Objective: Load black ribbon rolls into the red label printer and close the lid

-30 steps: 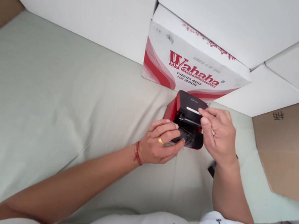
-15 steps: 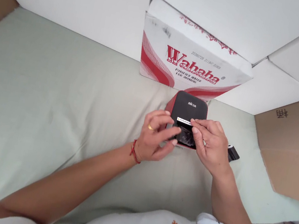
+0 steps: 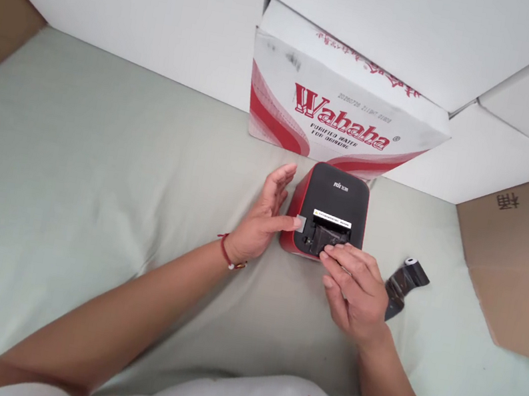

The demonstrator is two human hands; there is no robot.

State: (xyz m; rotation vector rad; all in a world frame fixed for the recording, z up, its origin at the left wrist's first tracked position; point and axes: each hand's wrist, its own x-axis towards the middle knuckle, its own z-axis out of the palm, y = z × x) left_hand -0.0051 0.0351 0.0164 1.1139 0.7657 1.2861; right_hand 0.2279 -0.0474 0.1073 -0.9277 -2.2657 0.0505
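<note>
On green cloth, just before the Wahaha box [image 3: 347, 114], sits the red/blk printer [image 3: 340, 200]. L hand [image 3: 263, 221] is spread, thumb on its grey button [image 3: 300, 223]; R hand [image 3: 355, 287] has fingertips on blk film [image 3: 326, 238] at the slot, pinch or not can't tell.

Wahaha box [image 3: 343, 106] blocks behind device [image 3: 335, 200], rm b/w R hand [image 3: 355, 287] & L [image 3: 263, 221]
</note>
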